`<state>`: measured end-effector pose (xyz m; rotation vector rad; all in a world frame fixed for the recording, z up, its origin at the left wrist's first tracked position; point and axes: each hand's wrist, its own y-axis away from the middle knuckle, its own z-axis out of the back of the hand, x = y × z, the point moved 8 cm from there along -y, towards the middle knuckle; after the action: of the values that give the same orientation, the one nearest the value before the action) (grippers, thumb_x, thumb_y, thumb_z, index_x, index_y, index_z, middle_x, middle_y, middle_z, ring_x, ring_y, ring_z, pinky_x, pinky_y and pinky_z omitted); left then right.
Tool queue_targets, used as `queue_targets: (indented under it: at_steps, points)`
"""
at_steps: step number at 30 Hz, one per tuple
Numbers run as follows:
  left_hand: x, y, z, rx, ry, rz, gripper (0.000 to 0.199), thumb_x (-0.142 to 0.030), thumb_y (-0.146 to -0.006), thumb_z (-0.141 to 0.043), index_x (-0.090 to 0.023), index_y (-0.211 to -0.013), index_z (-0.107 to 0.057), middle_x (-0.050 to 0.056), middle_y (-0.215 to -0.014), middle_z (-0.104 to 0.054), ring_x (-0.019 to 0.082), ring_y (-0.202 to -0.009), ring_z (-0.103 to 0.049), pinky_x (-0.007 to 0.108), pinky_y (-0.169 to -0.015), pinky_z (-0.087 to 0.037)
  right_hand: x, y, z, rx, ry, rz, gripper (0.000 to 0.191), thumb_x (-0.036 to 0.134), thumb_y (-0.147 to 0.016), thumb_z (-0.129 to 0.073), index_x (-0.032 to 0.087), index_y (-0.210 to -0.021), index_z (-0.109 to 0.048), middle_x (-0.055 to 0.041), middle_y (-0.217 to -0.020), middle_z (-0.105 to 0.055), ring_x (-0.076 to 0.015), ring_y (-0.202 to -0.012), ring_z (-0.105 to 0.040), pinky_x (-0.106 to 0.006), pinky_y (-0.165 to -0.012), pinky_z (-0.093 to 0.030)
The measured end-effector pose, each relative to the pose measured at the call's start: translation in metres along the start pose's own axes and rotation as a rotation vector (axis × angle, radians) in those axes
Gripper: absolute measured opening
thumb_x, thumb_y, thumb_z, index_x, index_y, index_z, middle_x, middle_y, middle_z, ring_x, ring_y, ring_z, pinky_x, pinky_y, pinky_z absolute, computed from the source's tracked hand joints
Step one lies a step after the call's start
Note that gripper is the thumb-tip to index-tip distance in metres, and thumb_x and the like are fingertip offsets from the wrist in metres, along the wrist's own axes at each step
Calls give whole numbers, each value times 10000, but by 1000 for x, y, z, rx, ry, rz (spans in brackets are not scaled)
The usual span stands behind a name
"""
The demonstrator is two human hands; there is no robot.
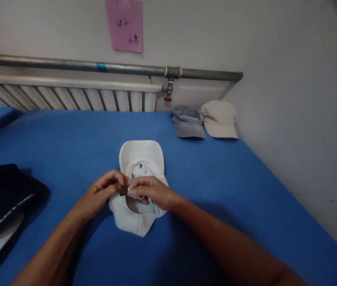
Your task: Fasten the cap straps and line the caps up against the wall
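Note:
A white baseball cap (132, 224) lies upside down on the blue surface, its brim (141, 151) pointing away from me. Across its back opening, a brass-coloured buckle (123, 190) sits between my two hands. My left hand (104, 192) pinches the buckle from the left side. Thumb and fingers of my right hand (153, 191) are closed on the pale cap strap (130, 192), just right of the buckle. Whether the strap end runs through the buckle is hard to make out. My right hand covers part of the cap's inside.
A grey cap (188, 121) and a beige cap (220, 119) rest side by side at the back right. Dark caps (10, 198) lie at the left edge. Behind the blue table (67, 139) are a radiator (91, 97), a pipe (132, 69) and a wall with a pink note (125, 26).

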<state>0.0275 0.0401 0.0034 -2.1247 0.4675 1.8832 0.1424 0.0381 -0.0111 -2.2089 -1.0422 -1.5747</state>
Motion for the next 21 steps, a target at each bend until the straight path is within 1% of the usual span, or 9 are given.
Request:
queue_targets:
  at_steps: [4, 6, 8, 10, 14, 15, 17, 19, 21]
  points:
    - [-10, 2, -5, 81, -40, -62, 47, -249, -844, -614, -214, -839, -581, 15, -940, -558, 157, -906, -522, 249, -794, -425, 2, 0, -1, 15, -26, 12, 128, 270, -687, -697, 162, -726, -641, 67, -537, -502, -44, -456, -400, -211, -446, -253]
    - [-16, 3, -9, 118, -66, -89, 84, -254, -810, -650, -211, -850, -589, 27, -962, -559, 172, -940, -525, 259, -807, -437, 3, 1, -2, 16, -37, 18, 131, 273, -684, -699, 163, -724, -642, 69, -533, -504, -45, -452, -401, -212, -447, -253]
    - [-22, 4, -12, 127, -106, -98, 143, -239, -770, -697, -213, -862, -591, 31, -974, -562, 175, -942, -534, 255, -792, -452, 4, 1, -2, 13, -36, 21, 130, 272, -684, -698, 163, -732, -646, 71, -530, -504, -44, -449, -402, -211, -452, -260]
    - [-24, 6, -13, 90, -158, -104, 195, -210, -744, -734, -220, -873, -587, 25, -969, -569, 165, -918, -547, 251, -776, -465, 3, 2, -2, 15, -33, 23, 132, 274, -692, -694, 161, -744, -648, 70, -532, -507, -44, -443, -402, -211, -453, -265]
    - [-24, 10, -8, -68, -235, -116, 203, -198, -785, -721, -254, -943, -607, 9, -944, -598, 144, -883, -572, 251, -777, -475, 2, 1, -1, 27, -58, 37, 166, 308, -708, -699, 157, -740, -637, 56, -554, -523, -50, -446, -418, -212, -440, -246]
    - [-23, 10, -7, -81, -240, -122, 213, -201, -791, -718, -262, -970, -620, 11, -946, -605, 148, -890, -578, 255, -783, -478, 2, 1, -1, 28, -62, 43, 169, 313, -711, -699, 158, -737, -636, 54, -556, -524, -51, -451, -422, -211, -440, -245]
    - [-25, 10, -9, -71, -253, -159, 222, -197, -791, -718, -268, -993, -658, 21, -951, -614, 160, -916, -583, 270, -810, -480, 2, 1, 0, 23, -58, 52, 163, 310, -716, -699, 160, -732, -640, 53, -554, -519, -51, -459, -423, -211, -441, -250]
    - [-30, 8, -12, -50, -264, -210, 202, -186, -783, -723, -265, -967, -701, 31, -952, -612, 168, -933, -580, 279, -836, -478, 2, 1, 2, 8, -51, 56, 159, 308, -717, -704, 161, -725, -643, 51, -557, -517, -53, -470, -425, -211, -443, -259]
    - [-31, 6, -12, -50, -236, -224, 192, -180, -771, -732, -269, -941, -730, 36, -953, -602, 169, -931, -577, 278, -840, -481, 1, 2, 3, -7, -45, 54, 164, 310, -709, -717, 163, -724, -646, 47, -568, -520, -56, -485, -430, -210, -446, -267]
